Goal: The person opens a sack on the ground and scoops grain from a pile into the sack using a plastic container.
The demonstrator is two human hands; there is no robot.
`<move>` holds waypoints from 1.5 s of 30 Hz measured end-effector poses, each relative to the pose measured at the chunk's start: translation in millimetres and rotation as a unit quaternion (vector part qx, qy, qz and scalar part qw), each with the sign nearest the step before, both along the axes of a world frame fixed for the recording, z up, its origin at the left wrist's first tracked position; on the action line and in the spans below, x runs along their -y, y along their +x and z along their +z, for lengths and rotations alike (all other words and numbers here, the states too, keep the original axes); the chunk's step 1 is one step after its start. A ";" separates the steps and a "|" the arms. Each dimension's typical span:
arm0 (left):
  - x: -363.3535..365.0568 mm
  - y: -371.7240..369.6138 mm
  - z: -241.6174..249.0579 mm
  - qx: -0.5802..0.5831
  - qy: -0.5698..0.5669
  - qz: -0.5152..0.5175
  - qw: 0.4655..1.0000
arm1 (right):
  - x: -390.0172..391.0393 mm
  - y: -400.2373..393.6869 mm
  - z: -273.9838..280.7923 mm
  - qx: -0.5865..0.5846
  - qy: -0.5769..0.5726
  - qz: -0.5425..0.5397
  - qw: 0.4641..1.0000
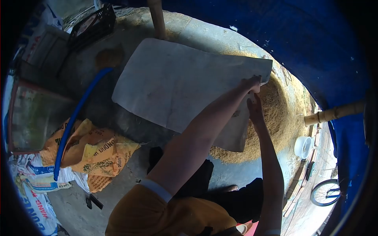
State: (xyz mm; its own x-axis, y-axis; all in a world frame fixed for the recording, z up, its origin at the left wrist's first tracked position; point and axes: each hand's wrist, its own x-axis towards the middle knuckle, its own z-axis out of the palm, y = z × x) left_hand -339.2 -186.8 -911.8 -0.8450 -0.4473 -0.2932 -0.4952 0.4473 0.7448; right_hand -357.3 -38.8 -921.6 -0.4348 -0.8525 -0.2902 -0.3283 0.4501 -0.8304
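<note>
A large pale flat sack or sheet (169,78) is spread out in front of me, its far right side lying over a heap of tan husk-like grain (271,118). My left hand (253,83) is closed on the right edge of this pale sheet, where a small fold lifts. Just below it, my right hand (256,111) is at the same edge. Its thumb stands apart from the fingers, and the fingertips come close to the left hand. Whether the right fingertips touch the sheet is hard to see.
Printed orange sacks (98,151) and a blue hose (78,106) lie to the left. A black crate (92,27) sits at the back left. Bamboo posts (334,113) and a blue tarp (307,47) border the right, near a clear tub (302,147) and a wheel (325,192).
</note>
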 end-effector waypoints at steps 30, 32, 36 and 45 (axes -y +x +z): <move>7.2 -38.2 21.1 -0.231 -0.071 0.075 0.967 | -6.2 -22.7 -0.4 0.038 0.001 -0.277 0.960; 2.7 -44.5 11.8 -0.223 -0.049 0.081 0.970 | -6.0 -33.1 -14.1 0.047 -0.004 -0.278 0.959; -1.1 -52.3 0.3 -0.209 -0.057 0.072 0.974 | -13.1 -30.3 -14.0 0.058 0.005 -0.285 0.957; -2.2 -56.5 14.7 -0.223 -0.102 0.041 0.968 | -53.6 -63.4 -1.7 -0.036 0.011 -0.265 0.964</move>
State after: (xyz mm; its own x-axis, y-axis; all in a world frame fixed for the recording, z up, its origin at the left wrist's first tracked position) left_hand -395.7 -184.6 -897.1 -0.8266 -0.5277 0.1953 -0.1838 0.5813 0.7927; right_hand -420.6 14.7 -923.3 -0.8270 -0.4996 -0.2578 -0.1046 0.5873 -0.8026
